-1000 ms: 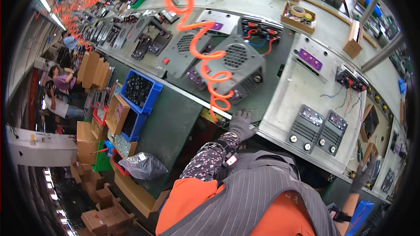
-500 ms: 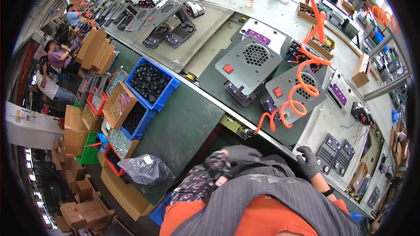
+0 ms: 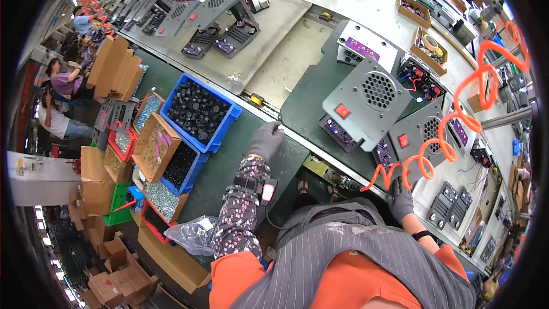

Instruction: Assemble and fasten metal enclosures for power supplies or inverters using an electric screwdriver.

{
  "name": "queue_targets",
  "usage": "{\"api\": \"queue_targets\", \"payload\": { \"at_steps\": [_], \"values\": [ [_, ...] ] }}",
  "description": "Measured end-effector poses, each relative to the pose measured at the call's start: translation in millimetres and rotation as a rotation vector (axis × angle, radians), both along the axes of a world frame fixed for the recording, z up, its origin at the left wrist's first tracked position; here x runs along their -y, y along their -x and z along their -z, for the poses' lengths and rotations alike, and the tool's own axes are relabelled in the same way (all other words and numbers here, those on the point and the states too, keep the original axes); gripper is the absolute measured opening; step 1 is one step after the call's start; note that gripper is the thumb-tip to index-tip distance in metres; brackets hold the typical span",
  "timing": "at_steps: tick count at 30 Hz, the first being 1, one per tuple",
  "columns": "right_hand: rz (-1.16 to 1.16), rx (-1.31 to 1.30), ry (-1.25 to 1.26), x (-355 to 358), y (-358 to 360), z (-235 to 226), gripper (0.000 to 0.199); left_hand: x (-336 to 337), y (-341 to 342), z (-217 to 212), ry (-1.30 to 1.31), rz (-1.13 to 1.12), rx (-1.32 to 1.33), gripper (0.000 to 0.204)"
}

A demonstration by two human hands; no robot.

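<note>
My left hand (image 3: 266, 141), in a grey glove, is at the near edge of the green bench (image 3: 229, 166). Its fingers curl together over the metal rail, and whatever they hold is hidden. My right hand (image 3: 401, 197), gloved too, rests with outstretched fingers against the near edge of the line, by the lower end of an orange coiled hose (image 3: 426, 163). Between and beyond the hands, a grey metal panel (image 3: 357, 94) with a round vent and red switch stands on a dark green board (image 3: 309, 94). A second such panel (image 3: 413, 131) leans beside it, purple circuit boards (image 3: 338, 133) below.
Left of my left arm are a blue bin of black knobs (image 3: 197, 106), a blue bin of small black parts (image 3: 182, 163), boxes of screws (image 3: 162, 197) and a clear plastic bag (image 3: 194, 234). Black plates (image 3: 443, 203) lie at right. Seated people (image 3: 66, 88) are at far left.
My left hand has gone from my lap out to the bench edge. My right hand's fingers have straightened. The panels and green board have shifted right, and the orange hose has swung right.
</note>
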State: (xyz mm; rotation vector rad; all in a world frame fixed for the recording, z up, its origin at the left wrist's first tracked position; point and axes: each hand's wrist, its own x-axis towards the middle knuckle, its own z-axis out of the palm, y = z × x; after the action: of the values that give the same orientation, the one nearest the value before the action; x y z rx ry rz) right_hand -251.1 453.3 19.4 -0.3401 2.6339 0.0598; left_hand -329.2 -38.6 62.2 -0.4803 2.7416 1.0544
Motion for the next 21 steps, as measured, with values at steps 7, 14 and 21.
{"api": "queue_targets", "payload": {
  "at_steps": [7, 14, 21],
  "values": [
    [0.125, 0.009, -0.115, -19.1, -1.1, 5.1, 0.067, 42.8, 62.7, 21.8, 0.203, 0.075, 0.093, 0.034],
    [0.399, 0.096, -0.098, 0.4, 7.0, -2.1, 0.064, 34.2, 148.4, 84.4, 0.509, 0.352, 0.031, 0.032],
    [0.501, 0.110, -0.098, -0.2, -2.5, 11.0, 0.069, 16.4, 188.4, 127.5, 0.616, 0.445, 0.123, 0.027]
  ]
}}
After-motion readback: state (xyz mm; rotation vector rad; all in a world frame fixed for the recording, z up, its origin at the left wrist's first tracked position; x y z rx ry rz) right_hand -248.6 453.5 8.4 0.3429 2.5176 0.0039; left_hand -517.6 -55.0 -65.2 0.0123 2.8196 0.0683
